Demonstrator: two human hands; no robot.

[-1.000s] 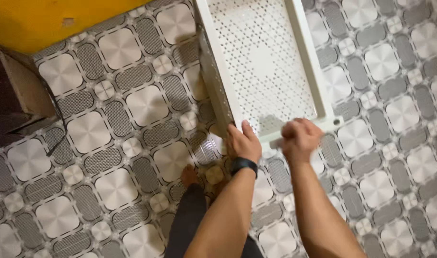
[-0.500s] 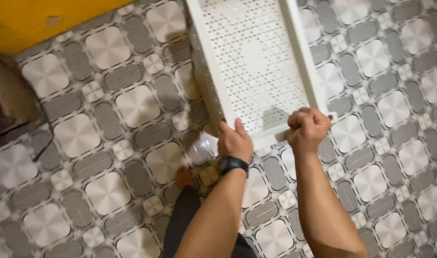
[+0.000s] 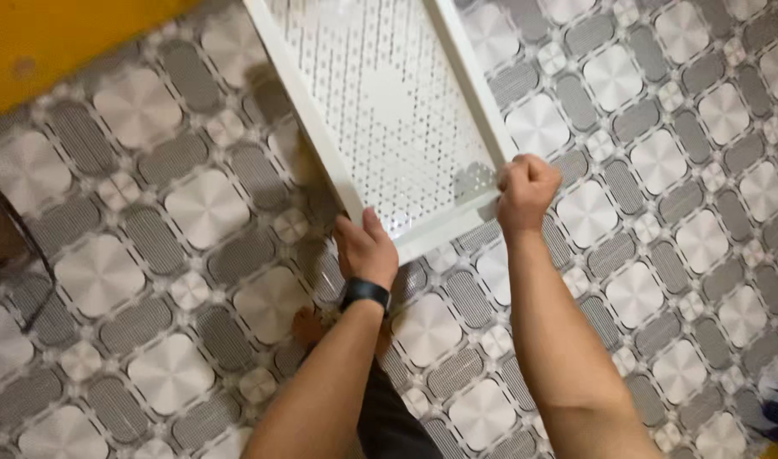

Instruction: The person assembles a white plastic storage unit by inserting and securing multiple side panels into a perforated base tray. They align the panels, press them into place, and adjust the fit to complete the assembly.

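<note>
Fingers of both hands clamped on the near end of one white perforated panel (image 3: 389, 110): left hand (image 3: 368, 248) at its left corner, right hand (image 3: 525, 189) fisted on its right corner. Held tilted above the patterned tile floor (image 3: 661, 212); not yet set anywhere. One black wristband (image 3: 365, 292), below the panel.

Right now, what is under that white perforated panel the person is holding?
Under the white perforated panel lies the patterned grey tiled floor. Whatever sits directly beneath the panel is covered.
</note>
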